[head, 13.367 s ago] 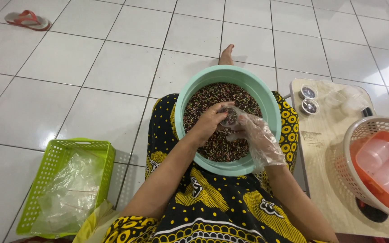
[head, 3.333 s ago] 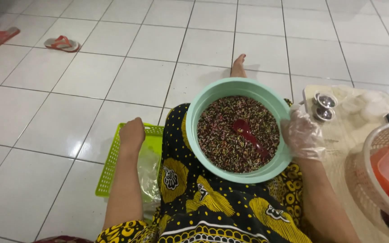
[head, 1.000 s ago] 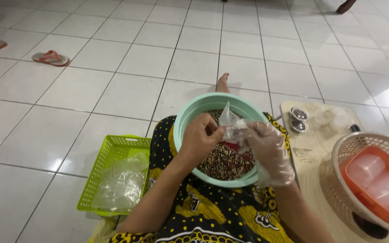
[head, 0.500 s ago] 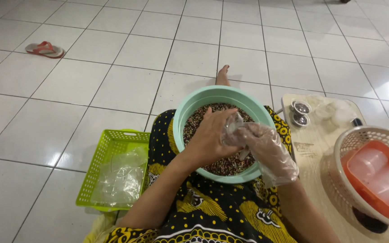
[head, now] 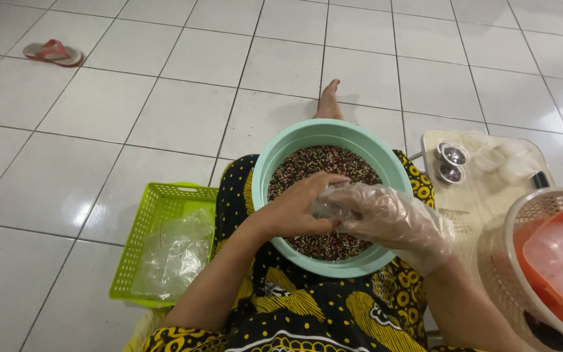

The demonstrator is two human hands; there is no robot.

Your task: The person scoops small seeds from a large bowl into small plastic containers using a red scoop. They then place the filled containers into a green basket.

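A teal plastic bowl [head: 270, 163] rests on my lap, filled with a dark mix of small seeds or beans [head: 333, 163]. Both hands meet low over the bowl's near half. My bare left hand [head: 298, 210] pinches a small clear plastic bag [head: 326, 206] by its mouth. My right hand [head: 389, 218] wears a thin clear glove and curls its fingers around the same bag from the right. Both hands mostly hide the bag, so I cannot see what is inside it.
A lime green basket [head: 139, 225] holding clear plastic bags sits on the tile floor at my left. At my right, a wooden board [head: 474, 195] carries two small metal cups [head: 452, 163]; a white basket [head: 519, 225] holds orange containers. A sandal [head: 53, 52] lies far left.
Both hands have come down from above the bowl's rim, with the clear bag, until they sit just over the seeds. The view has tilted slightly down.
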